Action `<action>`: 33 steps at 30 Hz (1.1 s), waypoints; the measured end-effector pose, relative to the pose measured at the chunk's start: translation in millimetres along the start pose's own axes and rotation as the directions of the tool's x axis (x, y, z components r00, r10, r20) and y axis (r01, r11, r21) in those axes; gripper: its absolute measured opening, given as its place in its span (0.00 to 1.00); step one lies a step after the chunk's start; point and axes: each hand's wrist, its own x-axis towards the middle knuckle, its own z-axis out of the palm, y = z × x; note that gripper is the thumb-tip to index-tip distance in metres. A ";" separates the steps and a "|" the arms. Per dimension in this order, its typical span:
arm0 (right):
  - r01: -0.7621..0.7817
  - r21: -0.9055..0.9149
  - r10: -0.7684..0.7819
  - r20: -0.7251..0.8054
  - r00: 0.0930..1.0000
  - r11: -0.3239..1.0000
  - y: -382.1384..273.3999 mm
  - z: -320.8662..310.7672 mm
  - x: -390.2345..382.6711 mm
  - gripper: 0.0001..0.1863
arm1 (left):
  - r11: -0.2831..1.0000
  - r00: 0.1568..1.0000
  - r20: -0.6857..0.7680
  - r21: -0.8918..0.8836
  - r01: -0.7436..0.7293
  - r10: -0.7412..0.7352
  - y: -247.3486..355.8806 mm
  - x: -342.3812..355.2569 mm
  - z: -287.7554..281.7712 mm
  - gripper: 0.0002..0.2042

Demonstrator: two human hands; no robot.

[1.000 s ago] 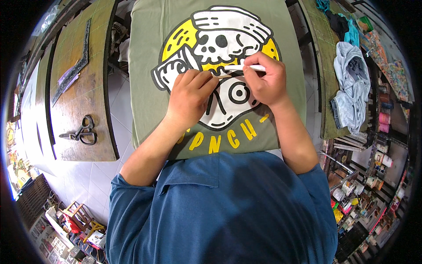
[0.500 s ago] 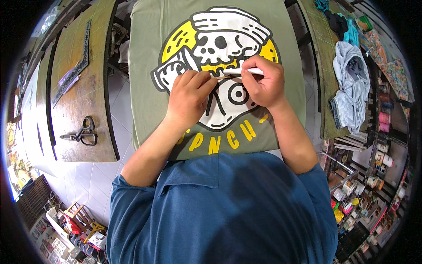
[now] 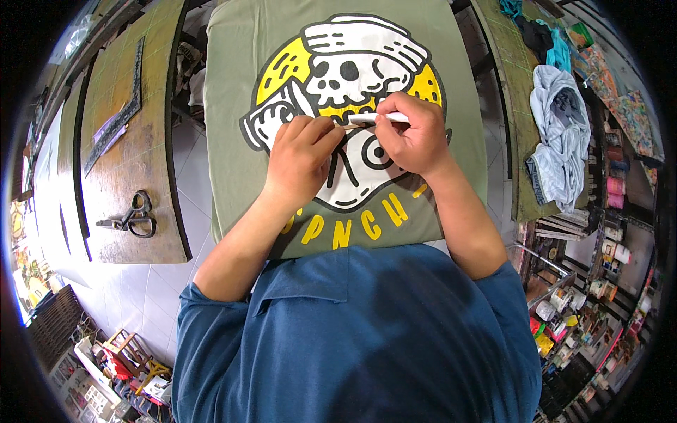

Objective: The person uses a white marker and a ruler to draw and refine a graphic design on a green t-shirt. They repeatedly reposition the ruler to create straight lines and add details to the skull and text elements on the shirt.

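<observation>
An olive-green T-shirt [image 3: 236,63] lies flat in front of me, with a large skull print [image 3: 363,67] in white, black and yellow. My right hand [image 3: 417,137] pinches a slim white pen-like tool [image 3: 363,119] held almost level, its tip pointing left over the lower jaw of the print. Close to that tip, my left hand [image 3: 300,158] rests on the print with its fingers curled together. A thin brownish edge shows by the left fingertips; what they pinch, if anything, is hidden. Yellow letters curve along the shirt's lower part.
On the left, a wooden table [image 3: 134,243] carries black scissors [image 3: 132,215] and a dark angled ruler [image 3: 127,113]. A table on the right [image 3: 522,197] holds a crumpled pale garment [image 3: 564,141]. Shelves with jars [image 3: 564,299] stand at the lower right.
My right hand has shifted slightly left with the white tool, its tip now nearer the left fingers. The left hand stays in nearly the same place. The whole view has moved a little.
</observation>
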 end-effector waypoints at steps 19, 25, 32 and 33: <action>0.002 0.038 -0.001 -0.025 1.000 0.999 -0.1 -0.9 0.2 0.02 | 1.000 1.000 0.024 0.000 0.017 -0.017 0.3 -0.4 -0.7 0.20; 0.008 0.028 -0.006 -0.055 0.998 1.000 0.2 -3.7 0.5 0.02 | 1.000 0.999 0.032 0.000 0.015 -0.015 2.8 1.5 -3.6 0.21; 0.012 -0.051 -0.015 -0.054 0.998 0.999 2.9 -6.3 -0.3 0.02 | 1.000 1.000 0.001 -0.012 0.002 -0.002 1.0 0.6 -1.2 0.20; 0.009 -0.019 -0.010 -0.061 0.998 1.000 2.6 -6.0 0.1 0.02 | 1.000 1.000 0.002 -0.009 0.005 -0.005 1.9 1.4 -1.7 0.20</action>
